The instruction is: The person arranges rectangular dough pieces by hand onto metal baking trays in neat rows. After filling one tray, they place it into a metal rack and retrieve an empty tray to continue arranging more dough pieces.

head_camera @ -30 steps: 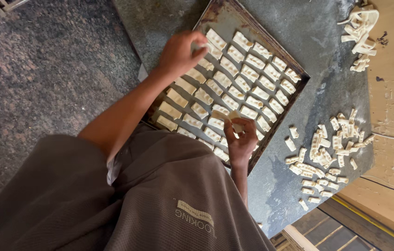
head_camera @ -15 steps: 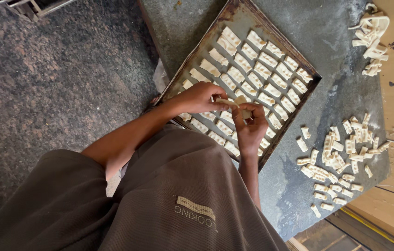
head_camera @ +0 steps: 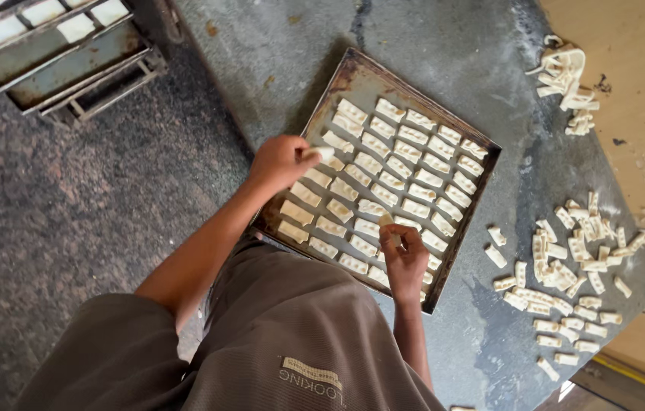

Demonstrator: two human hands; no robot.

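A dark, worn metal baking tray [head_camera: 358,73] lies on a grey stone worktop and is filled with rows of small pale dough strips [head_camera: 414,171]. My left hand [head_camera: 283,161] hovers over the tray's left side, pinching one dough strip [head_camera: 325,153] at its fingertips. My right hand [head_camera: 406,257] sits over the tray's near edge, fingers curled around a few dough strips [head_camera: 388,221]. My brown shirt fills the bottom of the view and hides the tray's near corner.
A loose heap of cut dough strips [head_camera: 574,262] lies on the worktop [head_camera: 444,46] right of the tray. A smaller tangle of dough [head_camera: 566,72] sits far right, beside a wooden board [head_camera: 635,137]. A metal rack with trays [head_camera: 56,46] stands far left.
My left hand came back from the tray's far side, met my right hand over the tray, and has now moved left with one dough strip. My right hand stayed near the front edge.
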